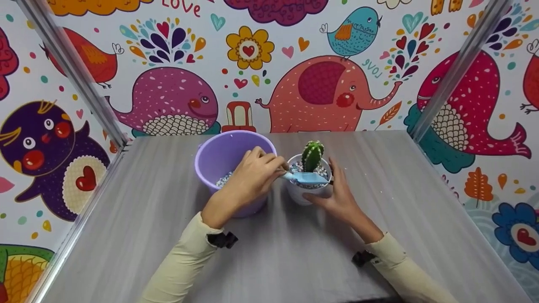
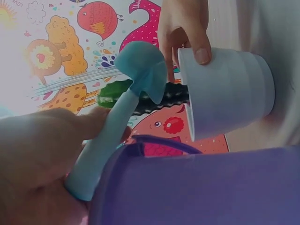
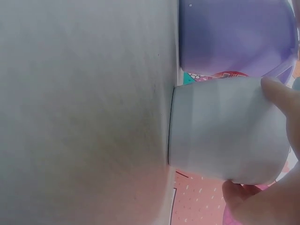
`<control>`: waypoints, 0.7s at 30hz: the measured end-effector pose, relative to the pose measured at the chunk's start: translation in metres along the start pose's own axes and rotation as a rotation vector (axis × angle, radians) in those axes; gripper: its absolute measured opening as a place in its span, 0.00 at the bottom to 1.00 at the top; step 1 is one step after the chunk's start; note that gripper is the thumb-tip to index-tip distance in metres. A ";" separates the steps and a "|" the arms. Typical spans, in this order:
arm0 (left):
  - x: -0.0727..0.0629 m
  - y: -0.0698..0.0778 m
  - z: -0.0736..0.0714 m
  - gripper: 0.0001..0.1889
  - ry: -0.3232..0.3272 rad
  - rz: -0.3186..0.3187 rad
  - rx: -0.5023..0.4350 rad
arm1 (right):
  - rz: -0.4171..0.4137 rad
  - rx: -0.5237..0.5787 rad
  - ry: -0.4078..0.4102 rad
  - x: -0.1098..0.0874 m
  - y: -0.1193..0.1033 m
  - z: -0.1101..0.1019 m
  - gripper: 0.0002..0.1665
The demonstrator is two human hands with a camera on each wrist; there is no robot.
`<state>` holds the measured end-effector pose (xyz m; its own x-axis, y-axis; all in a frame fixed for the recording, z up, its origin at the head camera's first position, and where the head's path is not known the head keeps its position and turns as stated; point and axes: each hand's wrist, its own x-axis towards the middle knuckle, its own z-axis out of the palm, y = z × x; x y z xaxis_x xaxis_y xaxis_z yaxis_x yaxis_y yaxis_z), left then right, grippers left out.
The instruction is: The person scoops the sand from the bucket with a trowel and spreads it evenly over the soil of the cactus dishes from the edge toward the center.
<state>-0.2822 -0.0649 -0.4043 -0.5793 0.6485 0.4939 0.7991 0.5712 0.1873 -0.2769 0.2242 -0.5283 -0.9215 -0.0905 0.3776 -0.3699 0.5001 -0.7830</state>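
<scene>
Your left grip (image 1: 254, 174) pinches the blue shovel (image 1: 310, 178), which reaches rightward over the white pot (image 1: 300, 195); it looks light and stiff, best held by its handle. Your right grip (image 1: 340, 194) clasps the pot, probably smooth plastic. Left of that grip, the cactus (image 1: 312, 156) crowds the shovel; the purple bucket (image 1: 217, 158) stands beneath your left grip.
</scene>
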 end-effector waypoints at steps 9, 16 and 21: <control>-0.014 -0.006 -0.015 0.05 0.077 0.053 0.046 | 0.022 -0.016 0.035 -0.001 -0.004 -0.003 0.78; -0.028 -0.014 -0.027 0.08 0.126 0.032 0.105 | -0.067 -0.044 0.146 -0.002 -0.015 -0.002 0.76; -0.036 -0.022 -0.035 0.07 0.166 0.000 0.083 | -0.189 -0.056 0.245 -0.004 -0.025 0.002 0.69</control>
<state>-0.2730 -0.1179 -0.3967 -0.5392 0.5607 0.6284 0.7793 0.6151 0.1200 -0.2642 0.2100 -0.5111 -0.7789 0.0204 0.6268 -0.5186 0.5411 -0.6620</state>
